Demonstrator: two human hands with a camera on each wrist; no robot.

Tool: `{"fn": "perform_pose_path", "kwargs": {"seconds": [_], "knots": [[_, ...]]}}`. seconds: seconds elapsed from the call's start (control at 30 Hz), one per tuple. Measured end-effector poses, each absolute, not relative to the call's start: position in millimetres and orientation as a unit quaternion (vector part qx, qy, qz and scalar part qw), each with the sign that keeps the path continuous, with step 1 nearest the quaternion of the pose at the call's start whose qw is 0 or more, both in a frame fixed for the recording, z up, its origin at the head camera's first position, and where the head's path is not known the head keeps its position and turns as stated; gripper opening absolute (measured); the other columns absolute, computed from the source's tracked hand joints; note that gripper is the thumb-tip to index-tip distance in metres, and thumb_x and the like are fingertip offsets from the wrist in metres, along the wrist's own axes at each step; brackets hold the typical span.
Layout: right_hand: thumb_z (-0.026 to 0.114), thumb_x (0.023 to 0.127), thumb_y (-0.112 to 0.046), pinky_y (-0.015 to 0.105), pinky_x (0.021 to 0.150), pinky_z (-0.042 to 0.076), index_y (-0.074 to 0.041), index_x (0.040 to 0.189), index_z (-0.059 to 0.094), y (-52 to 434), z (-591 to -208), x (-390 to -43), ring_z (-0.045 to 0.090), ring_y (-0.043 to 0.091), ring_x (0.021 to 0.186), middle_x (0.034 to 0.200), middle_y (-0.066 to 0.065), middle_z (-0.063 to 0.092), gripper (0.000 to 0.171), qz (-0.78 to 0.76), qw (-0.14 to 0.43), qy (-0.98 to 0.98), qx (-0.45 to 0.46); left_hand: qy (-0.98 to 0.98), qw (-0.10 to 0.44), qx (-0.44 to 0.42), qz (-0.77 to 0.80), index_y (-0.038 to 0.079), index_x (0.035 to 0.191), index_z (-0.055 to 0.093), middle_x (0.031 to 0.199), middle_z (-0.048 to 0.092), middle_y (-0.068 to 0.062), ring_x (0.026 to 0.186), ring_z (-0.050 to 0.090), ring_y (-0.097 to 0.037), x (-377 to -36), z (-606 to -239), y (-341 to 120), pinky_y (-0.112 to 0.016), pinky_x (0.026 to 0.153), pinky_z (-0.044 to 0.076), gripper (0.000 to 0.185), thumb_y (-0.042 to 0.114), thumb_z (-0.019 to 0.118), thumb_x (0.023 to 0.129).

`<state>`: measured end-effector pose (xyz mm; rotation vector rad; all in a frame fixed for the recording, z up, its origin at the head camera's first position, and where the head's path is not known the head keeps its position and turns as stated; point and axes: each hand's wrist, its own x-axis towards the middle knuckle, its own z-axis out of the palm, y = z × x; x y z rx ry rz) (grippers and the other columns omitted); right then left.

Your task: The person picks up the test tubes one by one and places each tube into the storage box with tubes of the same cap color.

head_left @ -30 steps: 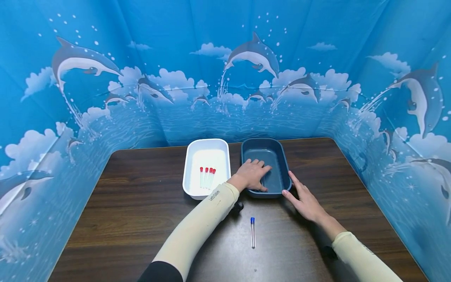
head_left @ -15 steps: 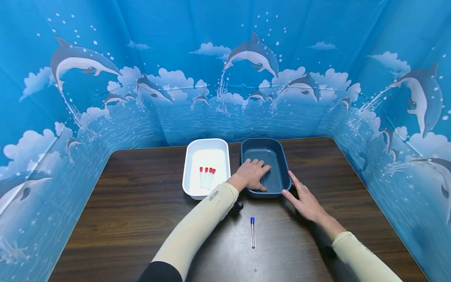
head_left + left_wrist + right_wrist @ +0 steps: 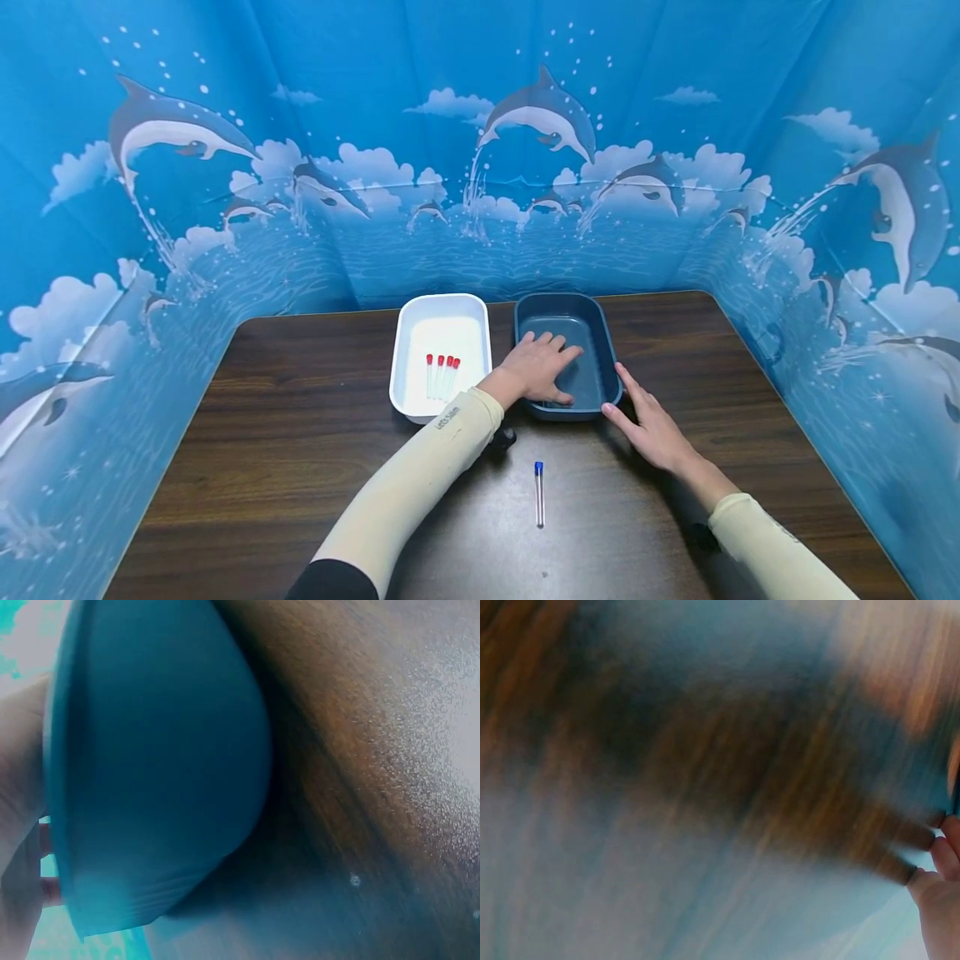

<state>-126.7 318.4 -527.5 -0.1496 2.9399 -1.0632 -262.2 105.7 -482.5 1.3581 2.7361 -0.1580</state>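
Observation:
My left hand reaches into the dark blue tray, its fingers spread apart and its thumb low near the front wall. Whatever lies beneath the palm is hidden. In the left wrist view, the tray's outer wall fills much of the picture and the hand shows behind its rim. Along the tray's right side rests my right hand, fingers straight and thumb at the front corner. A clear tube with a blue cap lies on the table in front of the tray.
Left of the blue tray stands a white tray holding several clear tubes with red caps. The wooden table ends at a blue dolphin-print curtain behind and on both sides.
My left hand has shifted very slightly inside the blue tray, and thin clear lines once seen beside its thumb no longer show. The right hand stays at the tray's side.

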Motion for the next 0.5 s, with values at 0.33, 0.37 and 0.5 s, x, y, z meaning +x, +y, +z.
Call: {"fn": "perform_pose_path", "kwargs": {"seconds": [0.33, 0.37, 0.5], "knots": [[0.044, 0.1, -0.055, 0.075, 0.095, 0.03, -0.032, 0.159, 0.002, 316.9, -527.0, -127.0, 0.032, 0.048, 0.135, 0.158, 0.021, 0.023, 0.076, -0.34, 0.01, 0.939, -0.042, 0.897, 0.008, 0.443, -0.008, 0.028, 0.152, 0.036, 0.136, 0.05, -0.003, 0.118, 0.044, -0.021, -252.3, -466.7, 87.0, -0.045, 0.1, 0.04, 0.089, 0.073, 0.063, 0.079], [0.044, 0.1, -0.055, 0.075, 0.096, 0.03, -0.033, 0.159, 0.002, 316.8, -527.4, -127.0, 0.032, 0.048, 0.135, 0.158, 0.02, 0.024, 0.076, -0.34, 0.011, 0.939, -0.04, 0.898, 0.008, 0.441, -0.005, 0.028, 0.152, 0.035, 0.136, 0.05, -0.003, 0.118, 0.044, -0.021, -251.4, -466.3, 84.9, -0.045, 0.1, 0.04, 0.089, 0.072, 0.062, 0.079], [0.045, 0.1, -0.055, 0.075, 0.095, 0.03, -0.034, 0.158, 0.002, 316.8, -528.5, -127.3, 0.032, 0.048, 0.135, 0.158, 0.02, 0.023, 0.075, -0.341, 0.007, 0.939, -0.041, 0.9, 0.003, 0.435, 0.01, 0.028, 0.151, 0.036, 0.135, 0.05, -0.003, 0.117, 0.044, -0.021, -247.7, -464.0, 77.1, -0.045, 0.098, 0.041, 0.089, 0.072, 0.063, 0.08]]}}
